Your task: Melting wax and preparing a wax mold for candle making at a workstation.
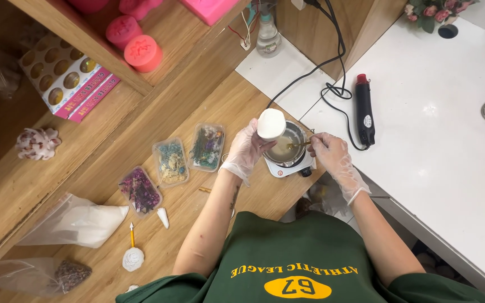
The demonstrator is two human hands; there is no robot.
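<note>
While both gloved hands are held over the hot plate (285,166), the scene is dominated by the wooden bench (220,191), with a white counter (433,140) butted against its right side. A wooden shelf (85,39) is seen upper left, loaded with pink moulds (142,53) and a boxed tray of round cells (63,73). A clear bag of white flakes (79,221) is laid on the bench lower left, with a second bag of dark bits (57,275) near it. Three clear trays of dried flowers (172,163) are lined up just left of the hot plate. A black heat gun (365,111) is laid on the counter, its cord looped beside it. A spray bottle (267,33) is stood at the back.

A metal pot (287,147) is seated on the hot plate, pale liquid visible inside. A white jar (271,124) is gripped by the left hand (245,150), fingers curled round its side, tilted over the pot's left rim. A small spoon (298,145) is pinched at its handle by the right hand (329,152), thumb and forefinger pressed together, bowl end reaching into the pot. A white flower-shaped piece (133,259) and a small yellow-handled tool (132,234) are left on the bench lower left.
</note>
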